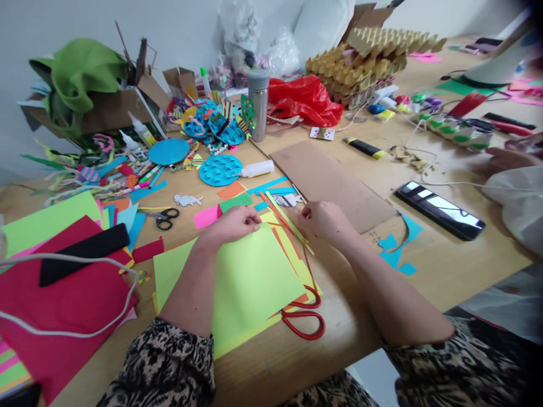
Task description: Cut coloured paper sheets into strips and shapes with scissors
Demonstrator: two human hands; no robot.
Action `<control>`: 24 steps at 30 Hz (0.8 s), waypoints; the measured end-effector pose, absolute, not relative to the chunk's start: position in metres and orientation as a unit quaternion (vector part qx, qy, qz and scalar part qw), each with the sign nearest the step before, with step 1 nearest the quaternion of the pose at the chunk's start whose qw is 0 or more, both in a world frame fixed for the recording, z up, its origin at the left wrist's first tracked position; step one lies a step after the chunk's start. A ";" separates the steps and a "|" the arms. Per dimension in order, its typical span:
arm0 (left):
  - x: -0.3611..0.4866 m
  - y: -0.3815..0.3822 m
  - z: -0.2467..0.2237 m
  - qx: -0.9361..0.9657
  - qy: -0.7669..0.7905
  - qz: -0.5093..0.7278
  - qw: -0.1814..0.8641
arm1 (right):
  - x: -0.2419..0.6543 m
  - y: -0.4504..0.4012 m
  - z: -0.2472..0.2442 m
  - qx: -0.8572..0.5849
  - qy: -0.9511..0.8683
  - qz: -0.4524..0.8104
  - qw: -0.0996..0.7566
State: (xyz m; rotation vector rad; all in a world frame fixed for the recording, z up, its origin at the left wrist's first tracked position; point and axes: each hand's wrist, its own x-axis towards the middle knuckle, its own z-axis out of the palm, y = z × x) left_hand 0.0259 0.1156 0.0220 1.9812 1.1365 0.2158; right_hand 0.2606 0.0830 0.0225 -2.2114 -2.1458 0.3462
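Above the top edge of a yellow-green paper sheet (250, 282), my left hand (237, 224) is closed in a pinch. What sits between its fingertips is too small to make out. My right hand (326, 221) is also pinched, a short way to the right, and its hold is hidden by the fingers. Between the two hands lie narrow orange and yellow paper strips (291, 220). Just beyond them is a small fish cut-out (288, 200). Red-handled scissors (305, 322) rest by the sheet's right edge, their blades hidden.
Brown cardboard (335, 181) lies beyond my right hand, with a phone (440, 210) and blue paper scraps (394, 254) nearby. Left are black scissors (164, 219) and red paper (76, 316) under a white cable. A bottle (258, 104) stands behind. Another person's hand (509, 161) is at right.
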 end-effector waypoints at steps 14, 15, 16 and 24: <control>0.024 0.115 0.026 0.765 0.442 0.106 0.457 | 0.256 0.076 0.037 -0.638 -0.764 0.073 0.062; 0.024 0.115 0.028 0.761 0.440 0.109 0.464 | 0.259 0.070 0.038 -0.634 -0.761 0.101 0.091; 0.023 0.115 0.029 0.758 0.439 0.111 0.469 | 0.261 0.062 0.040 -0.628 -0.758 0.132 0.114; 0.013 0.115 0.040 0.735 0.408 0.137 0.524 | 0.248 -0.001 0.034 -0.583 -0.715 0.360 0.142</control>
